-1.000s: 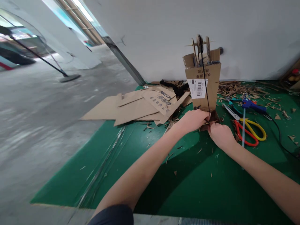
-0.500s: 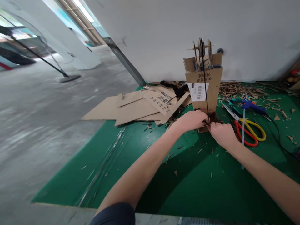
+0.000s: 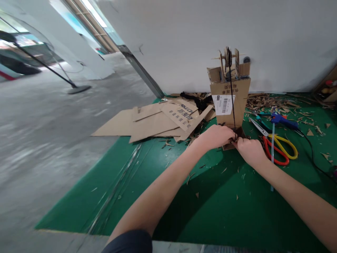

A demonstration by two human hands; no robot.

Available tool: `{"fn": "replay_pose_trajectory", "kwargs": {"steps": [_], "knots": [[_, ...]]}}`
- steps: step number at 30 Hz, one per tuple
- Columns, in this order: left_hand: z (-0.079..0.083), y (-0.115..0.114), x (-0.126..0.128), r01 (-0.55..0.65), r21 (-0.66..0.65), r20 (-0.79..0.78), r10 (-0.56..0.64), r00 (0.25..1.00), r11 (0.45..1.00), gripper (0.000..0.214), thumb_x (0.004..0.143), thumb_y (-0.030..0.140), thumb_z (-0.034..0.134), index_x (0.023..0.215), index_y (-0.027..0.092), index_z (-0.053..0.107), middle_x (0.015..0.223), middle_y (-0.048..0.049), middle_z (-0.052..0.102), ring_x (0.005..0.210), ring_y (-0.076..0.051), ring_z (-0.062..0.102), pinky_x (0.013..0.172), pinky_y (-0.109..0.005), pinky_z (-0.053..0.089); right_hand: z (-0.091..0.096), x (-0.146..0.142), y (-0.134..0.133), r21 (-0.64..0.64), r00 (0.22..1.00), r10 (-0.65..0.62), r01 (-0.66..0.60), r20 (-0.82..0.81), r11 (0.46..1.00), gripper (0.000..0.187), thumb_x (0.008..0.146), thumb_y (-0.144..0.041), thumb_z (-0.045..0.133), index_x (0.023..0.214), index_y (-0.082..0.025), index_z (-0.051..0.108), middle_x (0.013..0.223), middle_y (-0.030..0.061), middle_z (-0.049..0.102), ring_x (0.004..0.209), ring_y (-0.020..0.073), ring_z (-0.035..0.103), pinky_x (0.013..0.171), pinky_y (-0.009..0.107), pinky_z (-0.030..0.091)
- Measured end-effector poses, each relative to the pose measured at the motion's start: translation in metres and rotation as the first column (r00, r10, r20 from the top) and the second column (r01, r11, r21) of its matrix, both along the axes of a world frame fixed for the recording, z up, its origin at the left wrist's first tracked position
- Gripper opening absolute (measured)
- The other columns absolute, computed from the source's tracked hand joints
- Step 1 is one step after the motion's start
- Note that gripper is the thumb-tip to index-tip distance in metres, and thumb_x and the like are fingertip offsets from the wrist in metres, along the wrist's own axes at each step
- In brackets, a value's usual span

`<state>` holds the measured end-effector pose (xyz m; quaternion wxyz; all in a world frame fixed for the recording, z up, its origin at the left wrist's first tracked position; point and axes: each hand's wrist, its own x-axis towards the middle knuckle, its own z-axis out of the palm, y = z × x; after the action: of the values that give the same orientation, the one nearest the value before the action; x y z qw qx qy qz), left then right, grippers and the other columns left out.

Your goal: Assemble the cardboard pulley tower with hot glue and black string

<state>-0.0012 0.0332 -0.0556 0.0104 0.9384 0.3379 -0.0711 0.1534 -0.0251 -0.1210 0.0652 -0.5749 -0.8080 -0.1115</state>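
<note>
A green tabletop [image 3: 79, 207] is carrying flat cardboard sheets [image 3: 155, 123], loose scraps [image 3: 271, 102], 1 upright cardboard tower [image 3: 241, 103], 1 pair of scissors [image 3: 265, 132] and 1 blue glue gun [image 3: 283, 120].

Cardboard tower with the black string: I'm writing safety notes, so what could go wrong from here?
The black string runs from the top of the cardboard tower down to the left hand and right hand; a hard tug might tip the tower.

A pale stick crosses the scissors, so grabbing those could knock it aside.
</note>
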Motion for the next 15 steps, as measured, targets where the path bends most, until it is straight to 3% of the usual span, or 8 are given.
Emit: {"fn": "replay_pose_trajectory", "kwargs": {"steps": [6,15], "knots": [[0.0016,0.0005,-0.0018,0.013,-0.045,0.013,-0.013,1.000,0.999,0.024,0.089,0.016,0.045,0.087,0.021,0.068,0.100,-0.0046,0.072,0.089,-0.019,0.067,0.067,-0.027,0.044,0.0012,0.0001,-0.0006,-0.028,1.000,-0.003,0.003,0.005,1.000,0.024,0.094,-0.015,0.044,0.082,-0.010,0.064,0.072,0.0148,0.071,0.061,0.0225,0.069,0.051,0.026,0.035],[0.0035,0.0041,-0.0056,0.054,-0.239,0.197,-0.006,0.980,0.970,0.012,0.077,0.019,0.048,0.070,0.018,0.057,0.077,-0.0032,0.066,0.064,-0.014,0.054,0.063,-0.028,0.041,0.0062,0.0002,-0.0026,-0.055,0.999,-0.009,0.011,0.045,0.998,0.024,0.092,-0.010,0.040,0.089,-0.011,0.064,0.077,0.0135,0.070,0.064,0.0227,0.070,0.051,0.027,0.034]]}}
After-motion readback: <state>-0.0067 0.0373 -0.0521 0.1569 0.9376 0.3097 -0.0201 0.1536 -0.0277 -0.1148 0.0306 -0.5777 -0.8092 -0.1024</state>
